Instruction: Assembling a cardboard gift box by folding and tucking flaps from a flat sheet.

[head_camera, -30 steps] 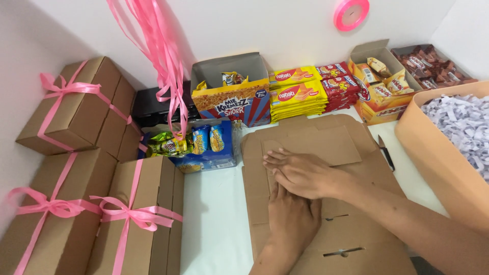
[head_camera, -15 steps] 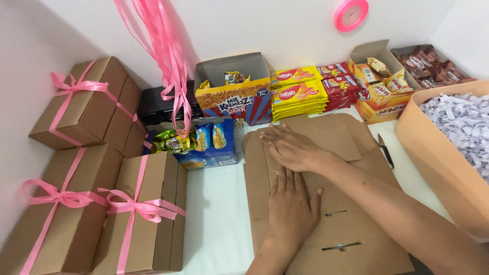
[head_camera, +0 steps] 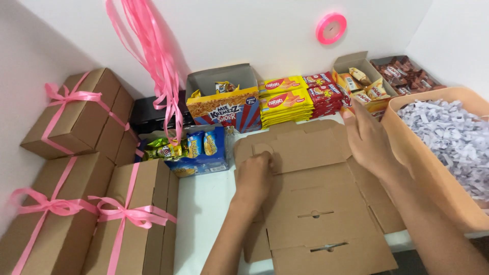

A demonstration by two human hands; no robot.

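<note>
Cardboard blank flat on white table, both hands at it

Containers first. Tan bin at 3 o'clock holds shredded white paper. Open carton at 1 o'clock holds wrapped snack bars; brown-wrapped sweets sit just beside it, toward the corner. Grey-lidded snack carton at 12 o'clock, a few packets showing inside. Yellow wafer packs and red packs stacked between the two cartons. Blue biscuit box at 10 o'clock, small green packets beside it.

Unfolded brown box blank lies flat at centre, slotted flaps out toward 6 o'clock. Left hand rests on its left edge, fingers curled under, pressing down, holding nothing loose. Right hand is raised over the blank's right edge at 2 o'clock, fingers straight and together, palm facing inward; cannot tell if it touches the cardboard.

Surface: white table, set into a white-walled corner. Closed brown boxes tied with pink ribbon stacked from 8 to 10 o'clock. Pink ribbon strands hang at 11 o'clock; pink ribbon spool is on the wall at 1 o'clock.
</note>
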